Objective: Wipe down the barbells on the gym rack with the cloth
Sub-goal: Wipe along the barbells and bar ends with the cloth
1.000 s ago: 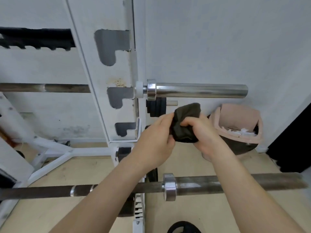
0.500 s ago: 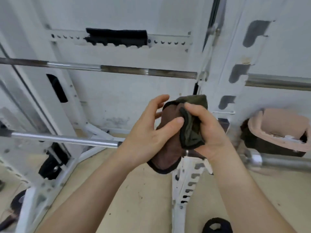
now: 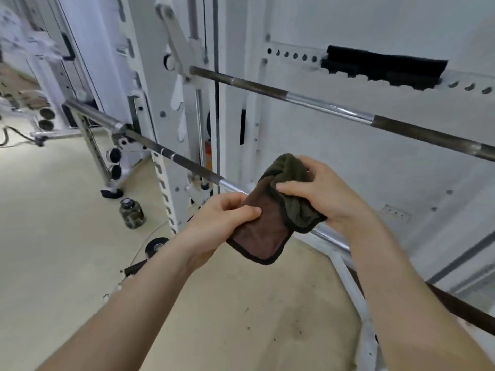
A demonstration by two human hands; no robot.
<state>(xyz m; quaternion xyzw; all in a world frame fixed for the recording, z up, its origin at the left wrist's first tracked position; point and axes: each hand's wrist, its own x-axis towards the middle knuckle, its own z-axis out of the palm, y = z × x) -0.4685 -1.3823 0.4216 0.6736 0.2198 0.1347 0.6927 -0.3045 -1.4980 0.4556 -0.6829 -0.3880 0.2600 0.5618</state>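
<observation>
Left grip: the left hand (image 3: 227,215) pinches the brown face of the cloth (image 3: 270,210) between thumb and curled fingers, near its left edge.
Right grip: the right hand (image 3: 329,194) is closed around the bunched olive-green part of the cloth, thumb laid across the fold, fingers wrapped behind.
Cloth: held between both hands in the middle of the view, in front of the lower barbell; brown on one face, olive on the other, dark piping round the edge; one rounded corner hangs down free.
Far left: a tan floor (image 3: 53,223) with more white gym equipment in the blurred background and a black cable lying on it.
Bottle: a dark translucent jug (image 3: 131,214) stands on the floor beside the foot of the rack.
Tape: a black roll (image 3: 156,246) lies flat on the floor just left of the left forearm.
Rack: white uprights (image 3: 160,145) with rows of hooked slots.
Lower barbell: the lower barbell (image 3: 171,155) runs diagonally from upper left, passing behind the cloth and the right forearm to the lower right edge.
Upper barbell: the upper barbell (image 3: 329,105) crosses above the hands, dark with a bright chrome middle section.
Black pad: a black pad (image 3: 383,65) sits on a perforated white crossbar at upper right.
Writing: an orange sticker (image 3: 208,156) on the upright is too blurred to read; no brand name can be made out anywhere.
</observation>
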